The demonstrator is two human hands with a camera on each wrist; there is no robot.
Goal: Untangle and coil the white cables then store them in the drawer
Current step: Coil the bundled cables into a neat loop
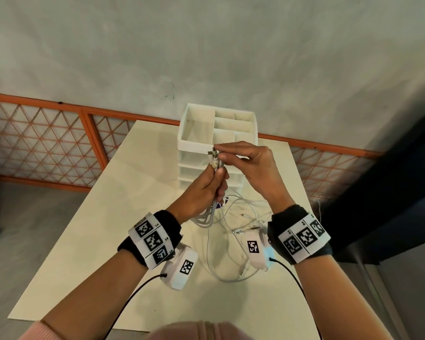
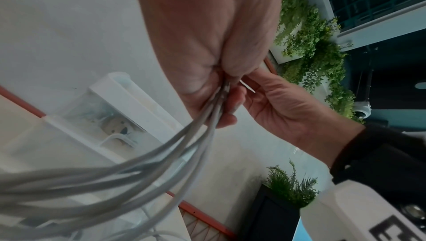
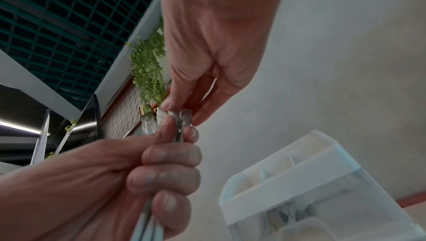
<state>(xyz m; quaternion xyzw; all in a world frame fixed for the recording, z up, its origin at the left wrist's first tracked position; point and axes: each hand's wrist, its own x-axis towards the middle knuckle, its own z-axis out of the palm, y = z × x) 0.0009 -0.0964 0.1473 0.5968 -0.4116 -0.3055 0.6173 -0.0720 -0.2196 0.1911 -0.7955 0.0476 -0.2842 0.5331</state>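
My left hand (image 1: pixel 212 179) grips a bundle of several white cables (image 1: pixel 207 217) upright, the plug ends (image 1: pixel 214 157) sticking out above its fist. My right hand (image 1: pixel 233 153) pinches those plug ends from the right with thumb and fingertips. In the right wrist view the left hand (image 3: pixel 161 168) is a fist round the strands and the plug ends (image 3: pixel 177 117) sit between my right fingertips (image 3: pixel 198 119). The left wrist view shows the cables (image 2: pixel 161 163) fanning down out of the left hand (image 2: pixel 212 73). Loose loops (image 1: pixel 231 261) lie tangled on the table. The white drawer unit (image 1: pixel 216 146) stands just behind my hands.
The cream table (image 1: pixel 108 236) ends at an orange-framed lattice railing (image 1: pixel 47 148) at the back. The drawer unit's top tray (image 1: pixel 194 128) has several open compartments. A dark panel (image 1: pixel 390 192) stands to the right of the table.
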